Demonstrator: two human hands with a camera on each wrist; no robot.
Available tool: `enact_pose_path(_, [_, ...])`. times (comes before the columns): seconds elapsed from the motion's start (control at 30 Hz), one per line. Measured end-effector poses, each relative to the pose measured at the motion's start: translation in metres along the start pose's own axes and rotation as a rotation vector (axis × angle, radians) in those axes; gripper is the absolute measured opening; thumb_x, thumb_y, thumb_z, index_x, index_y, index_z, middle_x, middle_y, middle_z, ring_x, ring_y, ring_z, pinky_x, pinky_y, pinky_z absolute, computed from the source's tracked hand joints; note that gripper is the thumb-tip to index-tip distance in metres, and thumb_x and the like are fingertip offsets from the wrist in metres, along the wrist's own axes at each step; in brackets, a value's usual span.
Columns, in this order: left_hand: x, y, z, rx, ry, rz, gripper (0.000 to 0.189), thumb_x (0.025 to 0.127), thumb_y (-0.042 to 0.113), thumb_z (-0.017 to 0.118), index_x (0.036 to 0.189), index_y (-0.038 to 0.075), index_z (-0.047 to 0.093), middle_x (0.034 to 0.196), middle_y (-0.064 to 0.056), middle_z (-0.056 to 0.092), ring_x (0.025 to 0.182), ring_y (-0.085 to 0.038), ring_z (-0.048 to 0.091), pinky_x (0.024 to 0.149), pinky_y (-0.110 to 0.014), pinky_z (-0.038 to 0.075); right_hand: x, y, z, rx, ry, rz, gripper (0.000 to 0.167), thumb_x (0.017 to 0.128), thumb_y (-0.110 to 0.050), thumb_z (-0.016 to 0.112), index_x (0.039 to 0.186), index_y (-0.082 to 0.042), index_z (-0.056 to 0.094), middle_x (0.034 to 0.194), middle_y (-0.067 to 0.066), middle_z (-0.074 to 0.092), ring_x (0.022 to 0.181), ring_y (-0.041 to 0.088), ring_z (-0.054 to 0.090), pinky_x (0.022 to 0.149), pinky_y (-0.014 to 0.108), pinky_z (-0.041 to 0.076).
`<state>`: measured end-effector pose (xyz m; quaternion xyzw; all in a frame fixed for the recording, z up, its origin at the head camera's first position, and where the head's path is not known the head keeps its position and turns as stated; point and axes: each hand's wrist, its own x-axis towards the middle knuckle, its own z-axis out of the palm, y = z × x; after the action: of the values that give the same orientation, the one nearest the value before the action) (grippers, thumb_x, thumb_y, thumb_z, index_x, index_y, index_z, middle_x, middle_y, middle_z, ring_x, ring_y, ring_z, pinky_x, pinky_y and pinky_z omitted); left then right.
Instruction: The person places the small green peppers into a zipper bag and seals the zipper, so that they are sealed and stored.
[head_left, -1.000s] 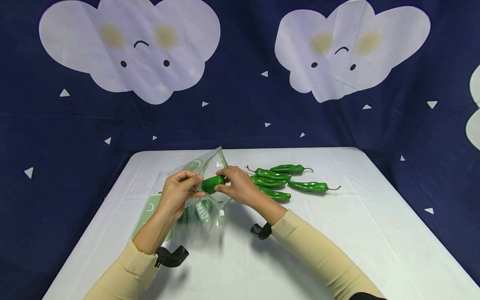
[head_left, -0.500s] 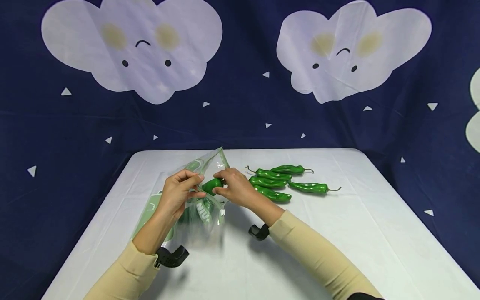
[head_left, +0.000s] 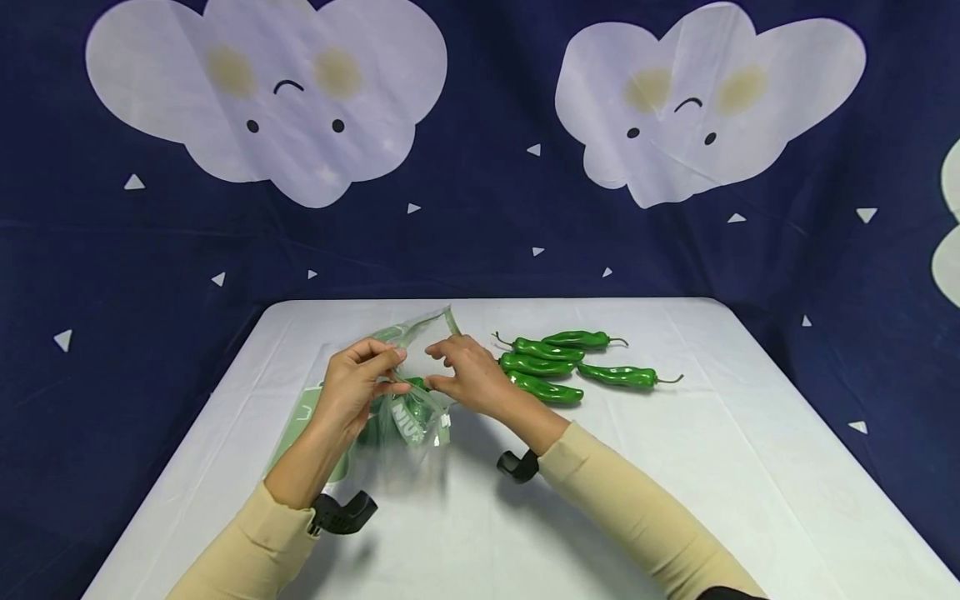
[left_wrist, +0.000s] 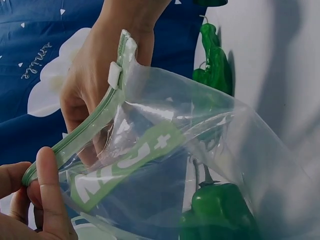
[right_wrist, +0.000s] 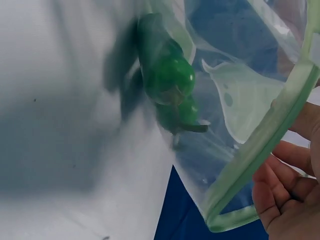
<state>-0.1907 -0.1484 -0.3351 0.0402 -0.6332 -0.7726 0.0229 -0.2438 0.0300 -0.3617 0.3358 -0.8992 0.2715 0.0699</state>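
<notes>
My left hand (head_left: 356, 383) pinches the green zip edge of a clear plastic bag (left_wrist: 150, 165) with thumb and fingers, and the bag's mouth gapes toward the right. Inside lie several green peppers (right_wrist: 170, 80), stems toward the mouth, seen through the film in both wrist views. My right hand (head_left: 472, 371) is at the mouth, thumb and fingers parted and nothing between them. In the right wrist view its fingers (right_wrist: 285, 175) lie partly behind the green zip edge. A white zip slider (left_wrist: 115, 75) sits near one end of the zip.
Several long green peppers (head_left: 543, 350) lie loose on the white-covered table (head_left: 600, 483), just beyond the right hand. A dark blue curtain (head_left: 480, 225) with cloud prints hangs behind the table's far edge.
The right hand has let go of a green pepper, which has dropped into the bag; its fingers have parted. The bag's upper corner has sunk a little. The left hand keeps its place.
</notes>
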Motion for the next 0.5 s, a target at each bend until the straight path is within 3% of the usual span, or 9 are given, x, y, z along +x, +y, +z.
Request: enact_pose_path(0.5, [0.001,0.002,-0.001,-0.022,0.024,0.010,0.017,0.086,0.006,0.067,0.072,0.013,0.062,0.075,0.003,0.057,0.063,-0.008,0.057,0.061,-0.028,0.065,-0.017,0.001,-0.017,0.052,0.098,-0.012,0.039,0.083,-0.027,0.073,0.116,-0.011,0.063,0.107,0.003,0.066,0.094,0.018,0.061,0.073,0.028,0.055])
